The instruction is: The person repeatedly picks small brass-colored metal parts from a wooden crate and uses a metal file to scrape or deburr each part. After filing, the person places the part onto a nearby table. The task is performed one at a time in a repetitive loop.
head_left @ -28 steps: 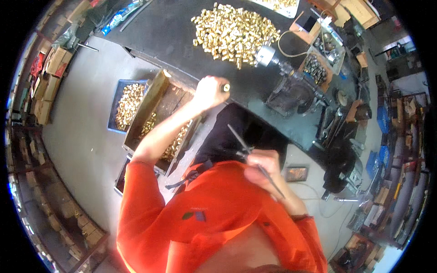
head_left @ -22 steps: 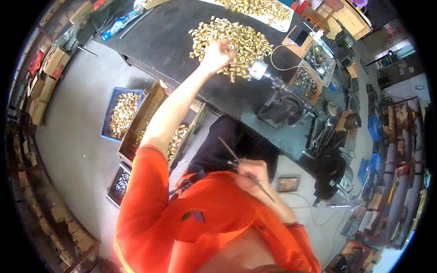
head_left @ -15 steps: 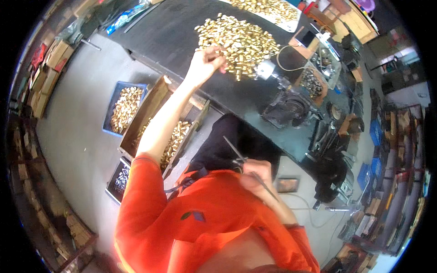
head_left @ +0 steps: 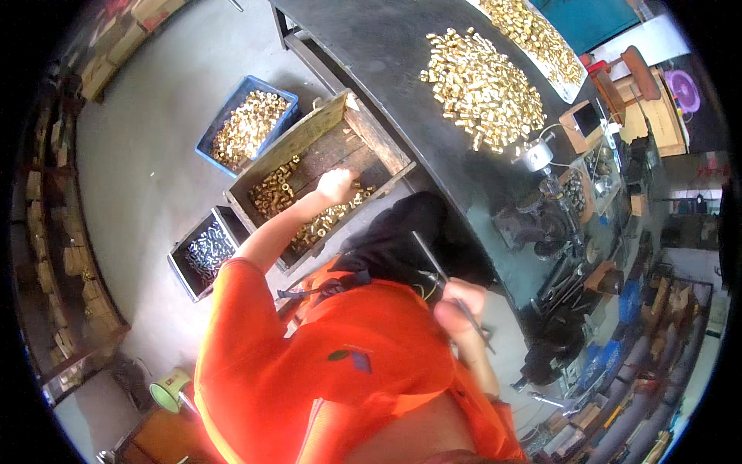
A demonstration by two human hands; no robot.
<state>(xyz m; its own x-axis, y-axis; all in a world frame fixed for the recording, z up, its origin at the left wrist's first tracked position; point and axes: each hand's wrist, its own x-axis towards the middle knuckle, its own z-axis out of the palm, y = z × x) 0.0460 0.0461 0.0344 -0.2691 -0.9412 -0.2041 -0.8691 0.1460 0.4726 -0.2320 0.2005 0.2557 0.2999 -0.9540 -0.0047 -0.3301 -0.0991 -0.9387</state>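
Fingers of the right hand (head_left: 464,305), at two o'clock from the torso (head_left: 309,340), stay clenched round a thin metal rod (head_left: 431,259). At eleven, the left hand (head_left: 338,185) is now in the wooden crate (head_left: 376,139), near loose brass-coloured fittings (head_left: 272,195); whether it grasps any, I cannot tell. Handling shifts away from the brass-coloured heap (head_left: 487,93) on the workbench (head_left: 390,81), at one o'clock.

Light: bright on grey floor (head_left: 154,193) | glints: brass pile (head_left: 483,89) | glare: orange shirt (head_left: 232,348), left side | dim: left shelves (head_left: 39,271) | distortion: lines bow, corners black | detail: soft
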